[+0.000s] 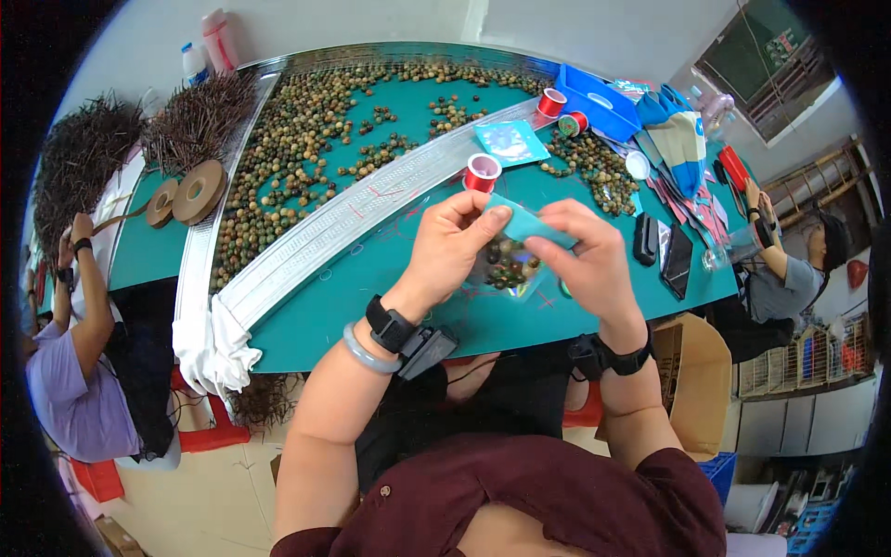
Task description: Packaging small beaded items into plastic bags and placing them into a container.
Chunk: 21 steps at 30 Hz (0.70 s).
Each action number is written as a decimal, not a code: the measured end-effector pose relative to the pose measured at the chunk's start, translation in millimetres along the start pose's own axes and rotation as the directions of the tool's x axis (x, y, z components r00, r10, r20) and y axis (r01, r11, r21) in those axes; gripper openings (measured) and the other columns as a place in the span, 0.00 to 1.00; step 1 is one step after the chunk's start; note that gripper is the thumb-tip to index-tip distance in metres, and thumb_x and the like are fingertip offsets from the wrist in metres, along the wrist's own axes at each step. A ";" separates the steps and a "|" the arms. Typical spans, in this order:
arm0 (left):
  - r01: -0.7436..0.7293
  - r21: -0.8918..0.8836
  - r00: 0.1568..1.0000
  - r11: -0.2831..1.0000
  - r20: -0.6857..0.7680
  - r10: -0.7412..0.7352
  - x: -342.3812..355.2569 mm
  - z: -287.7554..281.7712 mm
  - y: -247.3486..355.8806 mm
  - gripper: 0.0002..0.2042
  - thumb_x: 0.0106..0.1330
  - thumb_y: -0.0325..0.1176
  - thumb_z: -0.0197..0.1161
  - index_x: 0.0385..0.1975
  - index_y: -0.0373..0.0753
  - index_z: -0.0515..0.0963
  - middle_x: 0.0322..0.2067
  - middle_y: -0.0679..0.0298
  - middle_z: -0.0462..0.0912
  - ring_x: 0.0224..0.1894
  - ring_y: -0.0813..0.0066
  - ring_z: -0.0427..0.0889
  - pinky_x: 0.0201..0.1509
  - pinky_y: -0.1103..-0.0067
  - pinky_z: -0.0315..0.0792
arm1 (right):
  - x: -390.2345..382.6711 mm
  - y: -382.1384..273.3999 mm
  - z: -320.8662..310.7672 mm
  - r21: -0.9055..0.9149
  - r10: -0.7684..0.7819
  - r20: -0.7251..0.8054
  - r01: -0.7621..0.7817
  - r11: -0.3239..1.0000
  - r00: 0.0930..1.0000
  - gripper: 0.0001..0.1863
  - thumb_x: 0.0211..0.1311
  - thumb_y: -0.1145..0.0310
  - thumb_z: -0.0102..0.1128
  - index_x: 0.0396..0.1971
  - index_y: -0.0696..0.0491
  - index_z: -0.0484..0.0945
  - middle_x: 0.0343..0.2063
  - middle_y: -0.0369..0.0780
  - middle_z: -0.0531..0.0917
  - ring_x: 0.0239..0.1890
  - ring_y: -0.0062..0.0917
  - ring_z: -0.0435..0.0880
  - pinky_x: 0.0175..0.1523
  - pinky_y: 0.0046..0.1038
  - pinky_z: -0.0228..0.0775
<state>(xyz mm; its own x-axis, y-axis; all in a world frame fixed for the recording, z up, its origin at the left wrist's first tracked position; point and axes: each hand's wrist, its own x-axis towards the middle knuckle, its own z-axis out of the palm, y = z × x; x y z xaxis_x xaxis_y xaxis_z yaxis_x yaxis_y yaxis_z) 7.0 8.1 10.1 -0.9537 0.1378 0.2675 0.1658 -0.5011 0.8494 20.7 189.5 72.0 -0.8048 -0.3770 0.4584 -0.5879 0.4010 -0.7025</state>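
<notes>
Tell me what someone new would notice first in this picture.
Probably the mass of brown and green beads spread across the far part of the green table. Next, front and center, the left hand and right hand hold a teal-topped clear bag with beads inside. A red thread spool stands just beyond the left hand.

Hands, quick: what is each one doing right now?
Left hand: closed, thumb and fingers pinching the left side of the bag.
Right hand: closed, thumb and fingers holding the same bag's right side.
</notes>
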 end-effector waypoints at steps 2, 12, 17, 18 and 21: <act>0.007 0.025 1.000 1.000 0.020 -0.007 -1.5 0.6 0.3 0.07 0.65 0.33 0.64 0.34 0.36 0.79 0.27 0.74 0.78 0.27 0.91 0.71 0.29 0.89 0.65 | -3.7 -0.1 2.7 0.166 0.322 -0.059 -0.309 0.936 0.945 0.11 0.54 0.75 0.67 0.38 0.60 0.80 0.34 0.38 0.80 0.34 0.17 0.80 0.36 0.19 0.70; 0.051 0.170 0.982 0.984 0.171 -0.080 -9.5 7.8 7.1 0.06 0.65 0.31 0.64 0.34 0.35 0.79 0.28 0.72 0.79 0.29 0.91 0.74 0.30 0.88 0.70 | -9.8 -8.8 -4.7 -0.105 0.070 -0.007 -0.070 0.992 0.998 0.05 0.54 0.77 0.64 0.27 0.61 0.77 0.26 0.40 0.78 0.29 0.25 0.78 0.34 0.24 0.67; 0.140 0.118 0.975 0.983 0.154 -0.157 -8.6 5.8 7.6 0.06 0.65 0.31 0.64 0.36 0.35 0.78 0.31 0.71 0.80 0.33 0.89 0.75 0.36 0.88 0.70 | -12.6 -3.7 -5.3 -0.007 0.170 -0.003 -0.170 0.985 0.985 0.06 0.54 0.75 0.65 0.28 0.61 0.77 0.26 0.38 0.77 0.29 0.21 0.77 0.34 0.22 0.67; 0.165 0.138 0.973 0.977 0.140 -0.184 -7.3 4.8 6.8 0.06 0.65 0.31 0.63 0.36 0.35 0.78 0.32 0.71 0.81 0.33 0.89 0.76 0.38 0.88 0.70 | -12.9 -1.5 -4.2 0.019 0.190 -0.005 -0.190 0.982 0.982 0.06 0.54 0.75 0.65 0.28 0.61 0.77 0.26 0.38 0.77 0.29 0.21 0.77 0.34 0.22 0.67; 0.096 0.140 0.987 0.986 0.113 -0.112 -6.9 4.9 3.0 0.06 0.66 0.31 0.63 0.33 0.35 0.77 0.27 0.73 0.78 0.29 0.90 0.72 0.33 0.87 0.69 | -13.5 4.5 -0.5 0.077 0.226 -0.013 -0.225 0.971 0.974 0.06 0.54 0.75 0.66 0.28 0.61 0.77 0.26 0.37 0.77 0.29 0.20 0.76 0.34 0.21 0.67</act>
<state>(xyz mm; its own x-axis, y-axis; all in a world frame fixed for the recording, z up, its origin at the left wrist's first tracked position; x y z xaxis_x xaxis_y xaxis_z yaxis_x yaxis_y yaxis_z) 15.3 9.9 13.1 -0.9318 0.2886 0.2201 0.1068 -0.3614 0.9263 28.9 196.8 62.9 -0.9180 -0.2659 0.2943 -0.3839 0.4097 -0.8275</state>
